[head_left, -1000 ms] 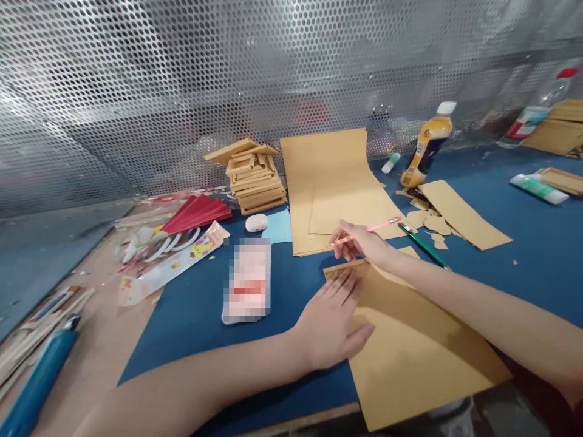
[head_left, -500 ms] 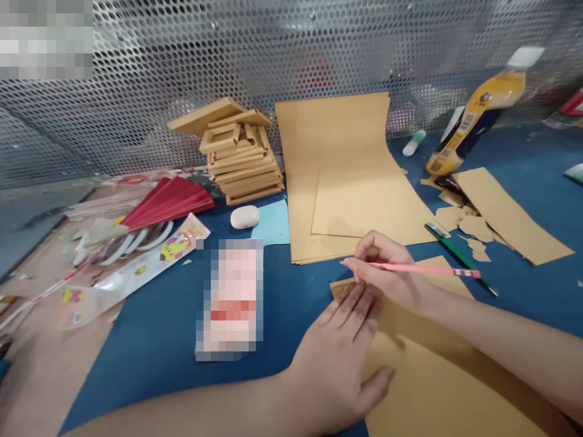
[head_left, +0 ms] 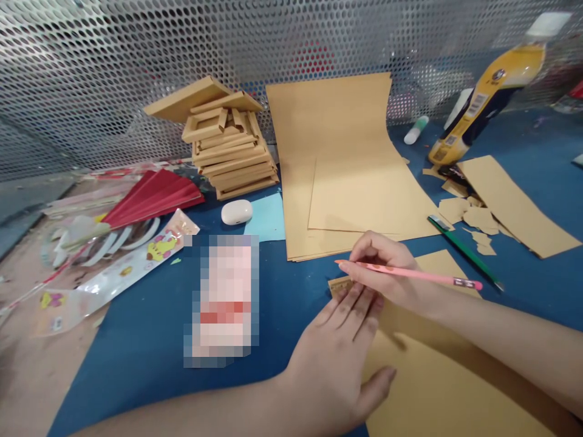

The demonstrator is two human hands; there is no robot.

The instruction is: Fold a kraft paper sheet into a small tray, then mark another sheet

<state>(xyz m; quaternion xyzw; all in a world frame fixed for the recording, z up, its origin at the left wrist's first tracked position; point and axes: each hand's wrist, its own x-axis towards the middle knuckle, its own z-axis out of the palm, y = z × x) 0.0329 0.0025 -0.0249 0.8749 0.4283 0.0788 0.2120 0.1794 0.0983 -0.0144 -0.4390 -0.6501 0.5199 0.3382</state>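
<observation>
Blue table [head_left: 150,340]; left hand [head_left: 337,358] presses ruler [head_left: 339,286]; right hand [head_left: 387,270] holds pink pencil [head_left: 423,275].

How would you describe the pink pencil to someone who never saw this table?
Above the blue tabletop, find the right hand. The pencil slants across it, tip pointing left, pink eraser right; unlike the green tool nearby, it is held.

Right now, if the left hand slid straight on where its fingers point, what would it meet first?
The left hand would likely meet the right hand first, though depth there is unclear.
</observation>
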